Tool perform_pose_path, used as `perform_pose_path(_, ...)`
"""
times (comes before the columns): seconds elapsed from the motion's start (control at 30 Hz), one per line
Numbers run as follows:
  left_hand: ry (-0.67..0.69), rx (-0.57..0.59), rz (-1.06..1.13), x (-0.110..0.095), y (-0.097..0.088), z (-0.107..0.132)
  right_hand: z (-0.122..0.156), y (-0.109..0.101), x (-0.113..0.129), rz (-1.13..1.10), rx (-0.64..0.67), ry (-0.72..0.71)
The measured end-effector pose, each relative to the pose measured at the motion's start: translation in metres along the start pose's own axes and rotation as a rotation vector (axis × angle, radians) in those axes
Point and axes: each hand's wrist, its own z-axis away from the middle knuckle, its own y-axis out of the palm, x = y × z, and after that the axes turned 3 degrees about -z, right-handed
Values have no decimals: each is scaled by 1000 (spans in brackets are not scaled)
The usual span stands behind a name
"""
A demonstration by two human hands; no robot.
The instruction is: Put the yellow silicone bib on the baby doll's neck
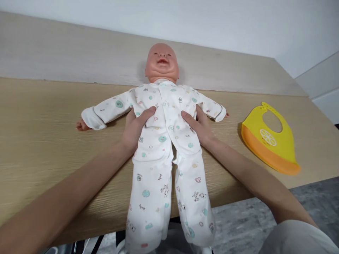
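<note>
A: How do the fingers stand?

B: The left hand (134, 128) grips one side of the doll (164, 144), its thumb on the front of the jacket (156, 132); the other fingers are mostly hidden. The right hand (202, 128) grips the opposite side likewise, so both hold the chest between them, just below the doll's arms.

A: And the doll itself?

B: It is face up over the middle of the table (47, 148), arms spread. Whether its back touches the top cannot be told. The trousers (150, 197) reach out past the front edge, and the head (162, 65) is at the back edge, in front of the wooden board (79, 53).

A: Anything farther out?

B: A yellow bib (254, 123) with an orange pocket (265, 152) lies flat to the right, near the table's front edge. Beyond that edge shows the grey floor (238, 229).
</note>
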Motion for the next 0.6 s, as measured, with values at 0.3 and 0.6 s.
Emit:
perform_pose_path(0.3, 94, -173, -229, -1, -7, 5, 11, -6, -4, 100, -52, -27)
perform_pose_path(0.6, 367, -387, -360, 20, -17, 4, 38, -9, 30, 612, 54, -553)
